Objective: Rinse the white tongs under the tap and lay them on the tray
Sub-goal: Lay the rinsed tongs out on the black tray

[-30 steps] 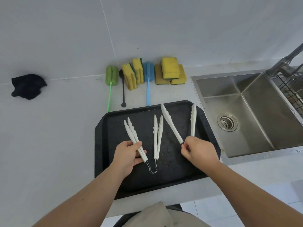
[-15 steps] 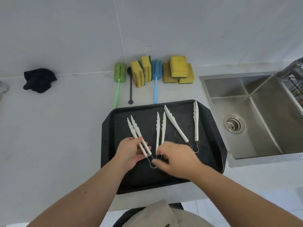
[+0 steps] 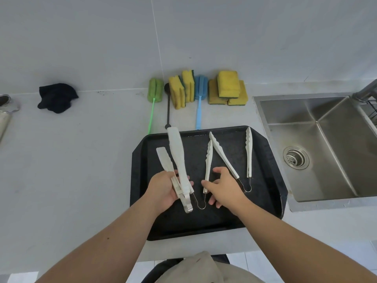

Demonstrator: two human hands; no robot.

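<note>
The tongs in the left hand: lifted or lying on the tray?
Lifted. The left hand grips the tongs near the hinge; their arms look far bigger than those lying on the tray.

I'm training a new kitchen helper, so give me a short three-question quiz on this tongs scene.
1. True or false: the left hand holds a pair of white tongs.
2. How many pairs of tongs lie flat on the black tray?
3. The right hand is: A) gripping a sponge, B) open over the tray, C) in the sink.

Key: 1 true; 2 two; 3 B.
</note>
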